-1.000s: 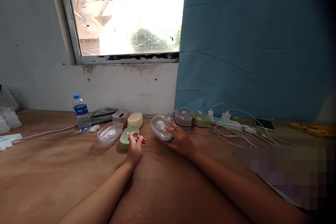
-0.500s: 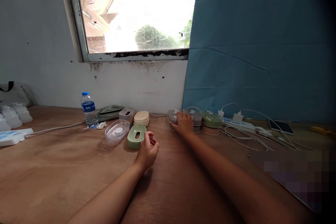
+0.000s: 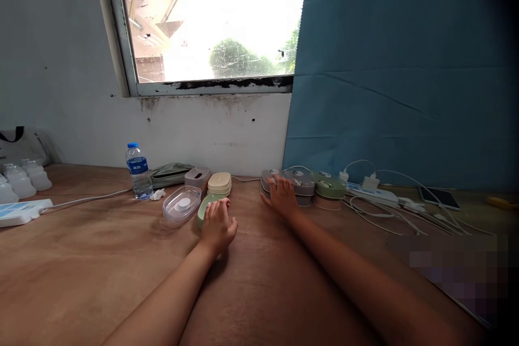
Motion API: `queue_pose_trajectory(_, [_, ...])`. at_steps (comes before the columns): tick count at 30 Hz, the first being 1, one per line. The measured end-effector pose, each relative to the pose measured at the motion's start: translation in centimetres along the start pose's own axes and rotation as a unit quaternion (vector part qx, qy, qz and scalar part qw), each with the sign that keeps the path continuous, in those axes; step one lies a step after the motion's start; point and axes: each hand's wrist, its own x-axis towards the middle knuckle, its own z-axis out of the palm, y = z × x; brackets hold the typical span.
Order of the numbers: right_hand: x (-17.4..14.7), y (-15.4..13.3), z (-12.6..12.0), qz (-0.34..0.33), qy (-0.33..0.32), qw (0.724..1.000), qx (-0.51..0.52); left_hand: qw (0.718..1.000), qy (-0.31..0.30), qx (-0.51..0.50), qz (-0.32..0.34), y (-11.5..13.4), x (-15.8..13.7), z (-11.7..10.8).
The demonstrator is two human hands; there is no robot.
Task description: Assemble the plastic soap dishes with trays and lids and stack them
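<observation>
My left hand (image 3: 218,226) is over the near right side of a light green oval box (image 3: 205,211) and hides much of it. Its fingers are loosely bent and the thumb stands apart; whether they touch the box is hidden. Fingers spread, my right hand (image 3: 283,198) rests at the front of a grey lidded box (image 3: 269,174), holding nothing. Beside that stand a second grey lidded box (image 3: 302,181) and a green-lidded box (image 3: 329,185) with a brownish base. Left of the green box sits a clear plastic tray (image 3: 172,210) with a white round piece inside.
Behind the green box are a stack of cream lids (image 3: 219,181) and a mauve slotted box (image 3: 197,177). A water bottle (image 3: 139,173) stands by a grey pouch (image 3: 170,174). A power strip (image 3: 373,193) with cables and a phone (image 3: 440,198) lie at right.
My left hand has moved left, from the green box's right side to over it, covering its slot. My right hand has drawn slightly back from the grey box, its fingers spread.
</observation>
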Motion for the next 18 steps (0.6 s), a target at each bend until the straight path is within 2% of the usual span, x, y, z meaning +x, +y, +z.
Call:
queue_pose_trajectory(4, [-3.5,-1.1,-2.3,-0.173,-0.062,0.982,0.038,0.997,-0.036,0.072,-0.016,-2.2,0.5,0.3])
queue_pose_trajectory(7, [-6.0,-1.1,-4.6,-0.231,-0.080,0.968,0.056,0.994,-0.061,0.077,-0.046,-3.4,0.8,0.5])
queue_pose_trajectory(13, [-10.7,0.2,-9.4,-0.229,-0.131,0.960,0.094,0.989,-0.099,0.067,-0.089,-3.7,0.6,0.0])
queue_pose_trajectory(16, [-12.6,0.7,-11.3,-0.201,-0.148,0.962,0.110,0.986,-0.080,0.111,-0.096,-2.8,0.9,-0.1])
queue_pose_trajectory(18, [-13.5,0.9,-12.0,-0.184,-0.150,0.964,0.122,0.984,-0.061,0.149,-0.078,-2.1,2.0,0.1])
